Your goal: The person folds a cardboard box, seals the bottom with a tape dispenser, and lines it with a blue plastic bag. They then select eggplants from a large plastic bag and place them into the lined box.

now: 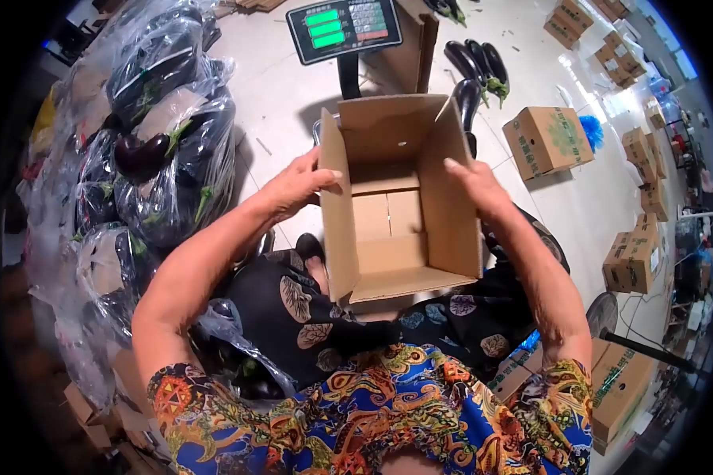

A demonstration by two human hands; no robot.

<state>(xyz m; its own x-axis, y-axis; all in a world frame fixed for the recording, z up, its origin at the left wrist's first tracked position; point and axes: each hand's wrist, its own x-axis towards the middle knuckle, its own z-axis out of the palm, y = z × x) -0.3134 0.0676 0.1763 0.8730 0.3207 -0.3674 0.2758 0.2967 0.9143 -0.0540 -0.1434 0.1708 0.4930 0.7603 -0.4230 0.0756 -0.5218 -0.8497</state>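
An empty cardboard box stands open-topped between my knees, its inside facing me. My left hand grips its left wall, with the thumb over the edge and the fingers behind the outer side. On the opposite wall, my right hand holds the edge the same way, its fingers mostly hidden behind the cardboard. Just beyond the box rises a digital scale display with green lit readouts. The scale's platform is mostly hidden by the box.
Plastic bags of eggplants are heaped on the left, with one loose eggplant on top. More eggplants lie on the floor beyond the box. A closed printed carton sits to the right, and several cartons stand farther off.
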